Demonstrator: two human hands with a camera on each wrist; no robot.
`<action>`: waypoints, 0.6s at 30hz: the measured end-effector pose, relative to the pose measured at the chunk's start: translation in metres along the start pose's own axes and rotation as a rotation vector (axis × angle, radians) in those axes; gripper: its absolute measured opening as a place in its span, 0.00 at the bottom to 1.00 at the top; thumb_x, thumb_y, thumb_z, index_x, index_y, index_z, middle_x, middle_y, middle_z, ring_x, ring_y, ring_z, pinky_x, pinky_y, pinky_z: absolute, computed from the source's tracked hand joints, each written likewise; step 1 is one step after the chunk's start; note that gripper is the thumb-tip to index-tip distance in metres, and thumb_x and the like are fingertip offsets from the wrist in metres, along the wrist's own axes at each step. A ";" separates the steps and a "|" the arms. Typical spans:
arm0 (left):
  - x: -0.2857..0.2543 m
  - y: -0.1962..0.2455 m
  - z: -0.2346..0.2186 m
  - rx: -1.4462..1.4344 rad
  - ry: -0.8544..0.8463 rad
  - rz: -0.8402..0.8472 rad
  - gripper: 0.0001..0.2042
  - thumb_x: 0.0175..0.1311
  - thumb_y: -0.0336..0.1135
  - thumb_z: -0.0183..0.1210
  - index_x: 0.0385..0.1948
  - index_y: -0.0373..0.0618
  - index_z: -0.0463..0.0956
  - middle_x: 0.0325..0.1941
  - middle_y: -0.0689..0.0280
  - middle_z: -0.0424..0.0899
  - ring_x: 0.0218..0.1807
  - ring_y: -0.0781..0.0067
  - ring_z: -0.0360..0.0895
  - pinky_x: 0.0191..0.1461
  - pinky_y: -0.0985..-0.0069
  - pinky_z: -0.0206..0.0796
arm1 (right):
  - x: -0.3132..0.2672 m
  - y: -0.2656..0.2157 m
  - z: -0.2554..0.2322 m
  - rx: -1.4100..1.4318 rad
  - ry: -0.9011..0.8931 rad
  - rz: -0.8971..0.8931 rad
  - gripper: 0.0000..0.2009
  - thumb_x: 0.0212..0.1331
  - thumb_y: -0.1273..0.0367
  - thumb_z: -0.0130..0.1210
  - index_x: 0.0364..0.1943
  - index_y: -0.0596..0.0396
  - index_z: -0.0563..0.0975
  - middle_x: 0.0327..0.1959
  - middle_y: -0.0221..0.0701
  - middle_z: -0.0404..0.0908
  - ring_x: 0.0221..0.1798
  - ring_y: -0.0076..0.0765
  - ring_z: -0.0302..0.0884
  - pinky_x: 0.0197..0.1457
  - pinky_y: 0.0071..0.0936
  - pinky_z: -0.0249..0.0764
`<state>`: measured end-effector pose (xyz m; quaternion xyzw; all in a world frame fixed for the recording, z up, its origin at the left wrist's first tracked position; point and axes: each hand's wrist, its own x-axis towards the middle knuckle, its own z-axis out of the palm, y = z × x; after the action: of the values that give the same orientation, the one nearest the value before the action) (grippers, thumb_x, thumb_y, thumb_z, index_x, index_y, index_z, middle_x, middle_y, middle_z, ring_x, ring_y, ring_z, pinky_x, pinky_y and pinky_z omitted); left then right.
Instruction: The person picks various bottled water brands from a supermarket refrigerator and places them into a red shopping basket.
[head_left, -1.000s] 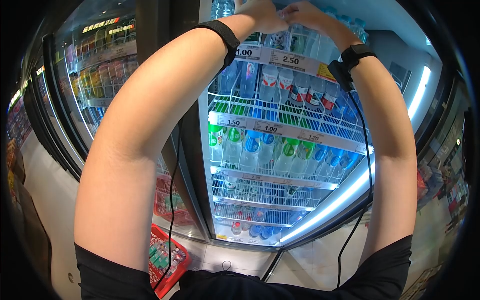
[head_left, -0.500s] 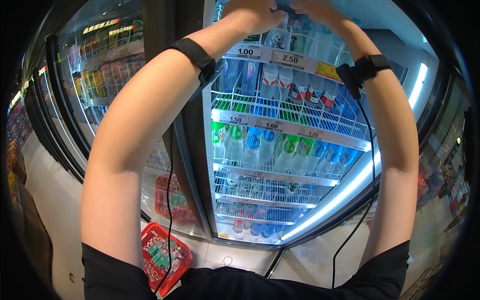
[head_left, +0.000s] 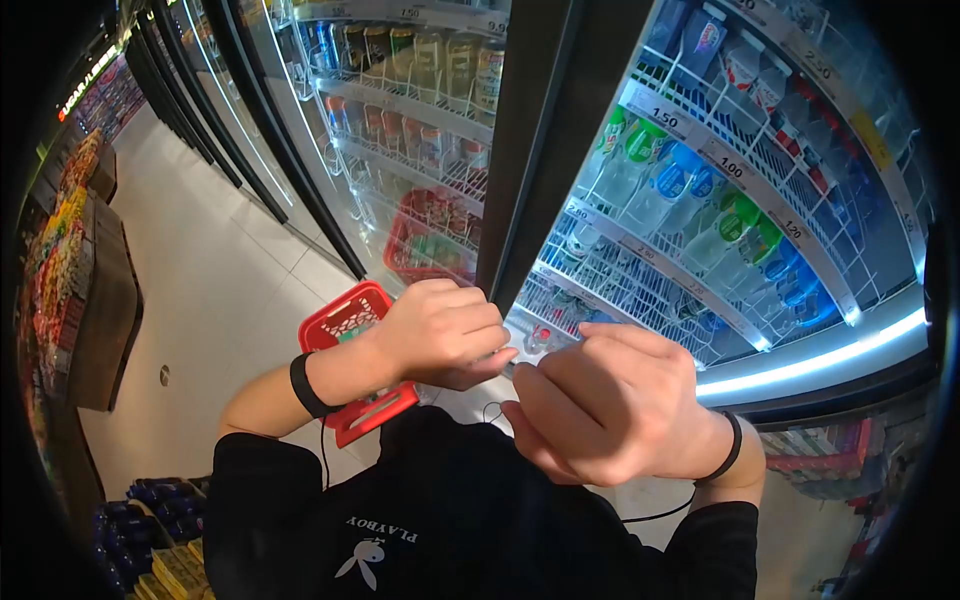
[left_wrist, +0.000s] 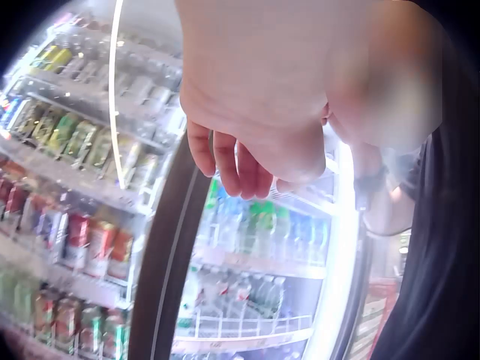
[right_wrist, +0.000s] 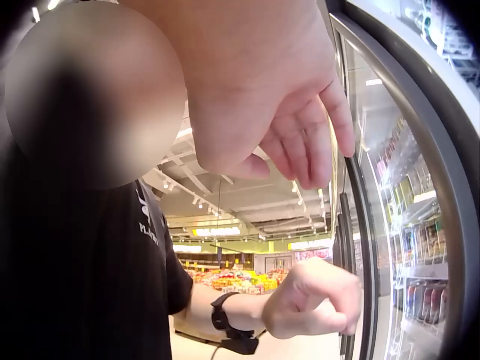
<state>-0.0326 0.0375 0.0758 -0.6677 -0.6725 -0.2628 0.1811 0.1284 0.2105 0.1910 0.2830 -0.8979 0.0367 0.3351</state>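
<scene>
Both hands hover in front of the black shirt (head_left: 470,520), apart from each other and holding nothing. My left hand (head_left: 440,330) has loosely bent fingers and overlaps part of the red shopping basket (head_left: 345,308) on the floor. Beside it, my right hand (head_left: 620,410) is also loosely curled, knuckles up, in front of the lit drinks fridge. In the left wrist view the left fingers (left_wrist: 244,169) hang down with nothing between them. The right wrist view shows the right fingers (right_wrist: 304,146) relaxed, with the left hand (right_wrist: 315,300) lower down.
On the fridge shelves stand water bottles (head_left: 665,190) with green and blue labels behind price strips (head_left: 725,160). A dark upright frame (head_left: 535,150) separates them from a glass-fronted section of cans (head_left: 425,60). Packed goods (head_left: 60,270) line the aisle at the left.
Both hands have come down from the top shelf to in front of the chest. The head view has swung, showing more of the aisle and the cans at the left.
</scene>
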 end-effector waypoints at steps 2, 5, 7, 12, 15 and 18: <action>-0.081 -0.025 0.019 0.010 -0.102 -0.235 0.10 0.51 0.36 0.71 0.20 0.48 0.77 0.24 0.71 0.77 0.26 0.69 0.77 0.29 0.72 0.69 | -0.002 -0.009 0.043 0.165 -0.108 0.046 0.07 0.40 0.70 0.63 0.25 0.51 0.77 0.21 0.25 0.68 0.19 0.29 0.68 0.22 0.27 0.67; -0.156 -0.031 0.020 0.150 -0.053 -0.506 0.07 0.50 0.33 0.72 0.23 0.48 0.80 0.24 0.68 0.80 0.27 0.66 0.80 0.30 0.68 0.74 | 0.010 0.005 0.098 0.325 -0.264 0.115 0.07 0.45 0.71 0.64 0.24 0.52 0.76 0.21 0.28 0.71 0.21 0.35 0.73 0.23 0.31 0.69; -0.217 -0.031 0.032 0.162 -0.100 -0.700 0.06 0.52 0.33 0.71 0.25 0.47 0.82 0.24 0.65 0.81 0.27 0.63 0.81 0.30 0.66 0.74 | 0.005 0.000 0.133 0.433 -0.425 0.245 0.06 0.51 0.73 0.64 0.25 0.54 0.76 0.22 0.34 0.73 0.23 0.45 0.76 0.24 0.37 0.70; -0.331 -0.062 0.054 0.142 -0.193 -1.256 0.09 0.61 0.37 0.68 0.30 0.41 0.85 0.28 0.59 0.85 0.29 0.57 0.83 0.34 0.64 0.75 | 0.003 0.016 0.264 0.584 -0.755 0.397 0.07 0.57 0.67 0.60 0.31 0.57 0.78 0.28 0.41 0.84 0.32 0.56 0.83 0.35 0.47 0.78; -0.397 -0.089 0.079 -0.064 -0.145 -1.688 0.15 0.66 0.46 0.63 0.35 0.41 0.86 0.34 0.55 0.89 0.37 0.55 0.87 0.43 0.63 0.78 | -0.016 0.029 0.372 0.851 -0.866 0.678 0.09 0.60 0.67 0.59 0.32 0.60 0.80 0.25 0.40 0.83 0.28 0.37 0.83 0.35 0.35 0.77; -0.478 -0.116 0.128 -0.184 -0.023 -1.804 0.16 0.67 0.46 0.62 0.39 0.40 0.86 0.36 0.54 0.89 0.38 0.57 0.88 0.44 0.64 0.77 | -0.050 0.025 0.488 1.181 -0.960 1.366 0.12 0.59 0.64 0.58 0.39 0.57 0.84 0.33 0.50 0.85 0.40 0.56 0.86 0.44 0.44 0.80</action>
<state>-0.1137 -0.2665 -0.3230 0.0981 -0.9184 -0.3509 -0.1543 -0.1375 0.1316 -0.2140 -0.1843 -0.7456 0.5393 -0.3454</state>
